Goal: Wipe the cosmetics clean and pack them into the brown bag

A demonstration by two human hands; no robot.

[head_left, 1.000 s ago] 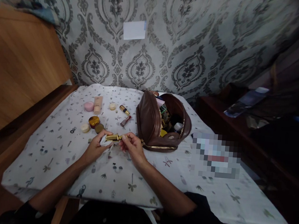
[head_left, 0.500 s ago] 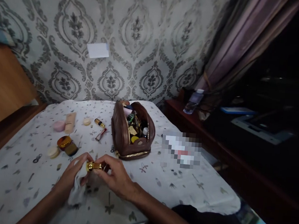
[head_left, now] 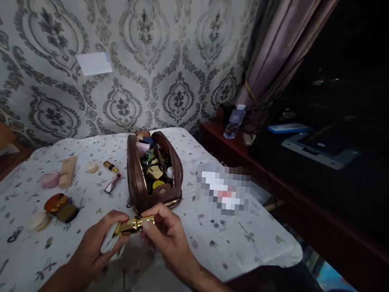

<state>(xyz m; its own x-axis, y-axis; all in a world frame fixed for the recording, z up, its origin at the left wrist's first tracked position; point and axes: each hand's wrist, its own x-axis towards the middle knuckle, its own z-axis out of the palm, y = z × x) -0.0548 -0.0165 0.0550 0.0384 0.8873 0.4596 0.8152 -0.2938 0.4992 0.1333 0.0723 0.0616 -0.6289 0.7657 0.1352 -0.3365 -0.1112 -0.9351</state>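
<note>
A shiny gold cosmetic tube, narrow-waisted and much like a lipstick, lies nearly level between my two hands. My left hand is closed round its left end, with a white cloth bunched between palm and tube. At the right end, the thumb and fingers of my right hand pinch the gold. Whether the tube is in one piece or two, I cannot tell. Just beyond my hands stands a brown cosmetic bag, unzipped and full of small jars and compacts.
Left on the white patterned cloth are a pink jar, a beige tube, an amber jar, cream-lidded jars, a gold-and-black tube and a lip gloss. A water bottle stands on the dark red ledge.
The view has swung right, so the things on the table sit further left. More of the gold tube shows, and my right hand has shifted to its right end.
</note>
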